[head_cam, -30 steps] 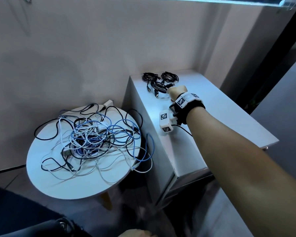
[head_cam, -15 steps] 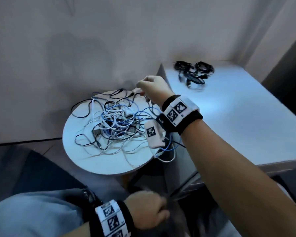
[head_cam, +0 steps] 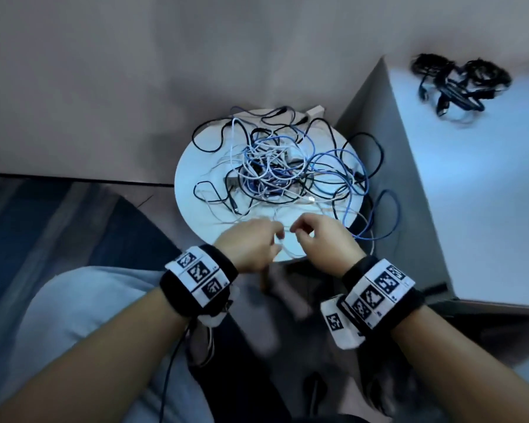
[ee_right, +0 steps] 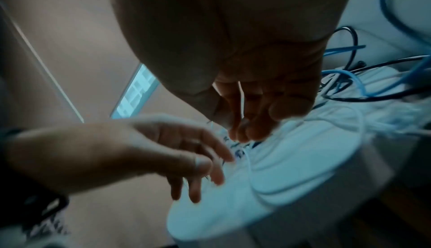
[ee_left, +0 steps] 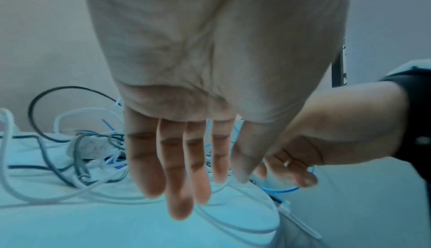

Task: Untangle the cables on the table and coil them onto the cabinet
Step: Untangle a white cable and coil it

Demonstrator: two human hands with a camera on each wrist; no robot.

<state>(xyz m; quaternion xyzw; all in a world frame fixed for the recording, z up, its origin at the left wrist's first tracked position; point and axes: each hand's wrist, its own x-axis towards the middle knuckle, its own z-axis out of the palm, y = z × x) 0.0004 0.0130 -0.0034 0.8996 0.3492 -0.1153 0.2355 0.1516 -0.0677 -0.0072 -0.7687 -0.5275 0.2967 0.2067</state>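
A tangle of black, white and blue cables (head_cam: 278, 169) lies on the round white table (head_cam: 190, 215). Three coiled black cables (head_cam: 458, 83) sit at the back of the white cabinet (head_cam: 471, 193) to the right. Both hands hover at the table's near edge. My left hand (head_cam: 274, 239) is flat, its fingers (ee_left: 182, 187) straight over a thin white cable (ee_left: 70, 199). My right hand (head_cam: 300, 232) has curled fingertips (ee_right: 242, 132) that pinch the thin white cable (ee_right: 248, 161) just beside the left hand (ee_right: 198, 158).
Blue cable loops (head_cam: 388, 215) hang over the table's right edge into the narrow gap beside the cabinet. A wall runs close behind both. A dark rug (head_cam: 43, 227) covers the floor at left. My legs in light trousers (head_cam: 83, 306) are at lower left.
My right hand left the coiled cables on the cabinet and came back to the table's near edge. My left hand rose from my lap to meet it. The view tilted down.
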